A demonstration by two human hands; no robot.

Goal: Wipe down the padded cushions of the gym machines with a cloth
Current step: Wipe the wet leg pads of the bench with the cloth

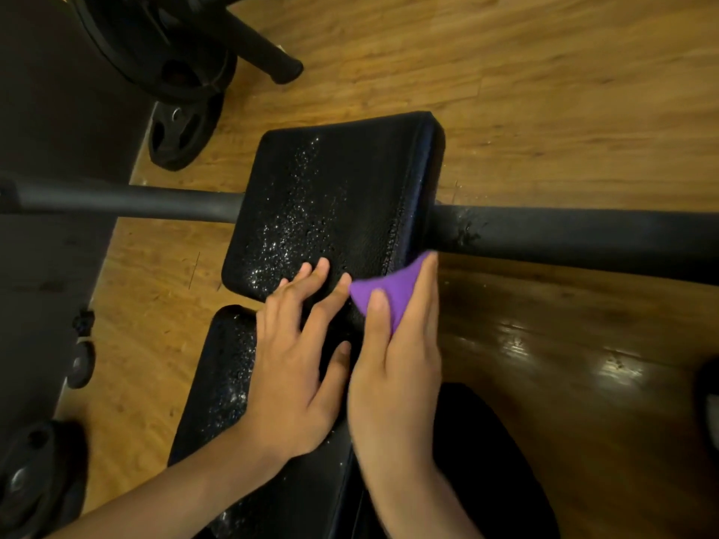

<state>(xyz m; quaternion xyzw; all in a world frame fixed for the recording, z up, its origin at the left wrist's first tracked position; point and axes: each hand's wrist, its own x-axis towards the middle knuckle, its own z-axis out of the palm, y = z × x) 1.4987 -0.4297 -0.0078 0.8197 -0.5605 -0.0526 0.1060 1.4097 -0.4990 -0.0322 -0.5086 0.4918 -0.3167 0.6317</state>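
Head view is looking down on a wood-plank floor that is glinting with lamp reflections at the right. A dark mat is lying along the left, with black weight plates standing at its edge. A black bar is running across the frame and passing under the upper cushion — a black, grained pad whose left half is glistening with fine droplets. The lower cushion, nearer the person, is showing the same wet speckle along its left side, and a narrow gap is separating the two pads. The left hand is lying flat with fingers straight and spread, bridging that gap and pressing on the near end of the upper cushion. The right hand is pinching the purple cloth between thumb and fingers, holding it against the upper cushion's near right corner, just below the bar. The pad's stitched right edge is facing bare floor — open room is lying to the right and beyond the far end.
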